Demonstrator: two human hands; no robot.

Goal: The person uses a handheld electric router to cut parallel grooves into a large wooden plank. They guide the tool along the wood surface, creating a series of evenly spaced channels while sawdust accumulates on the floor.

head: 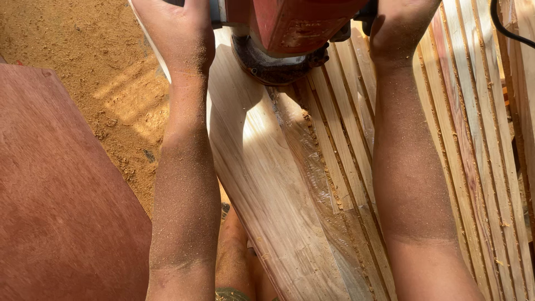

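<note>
2 hands, left hand [177,30] and right hand [400,22], gripping red power saw [292,25], pale plank [267,189] beneath.

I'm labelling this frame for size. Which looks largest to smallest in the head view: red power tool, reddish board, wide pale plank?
1. reddish board, though nearer the camera
2. wide pale plank
3. red power tool, cut off by the frame's top edge

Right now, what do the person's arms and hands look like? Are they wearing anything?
Both arms are bare, with no sleeves, gloves, watch or bands in view. The left hand and right hand and both forearms are dusted all over with fine sawdust, like a sandy coat. The fingers are cut off by the picture's top edge.
</note>
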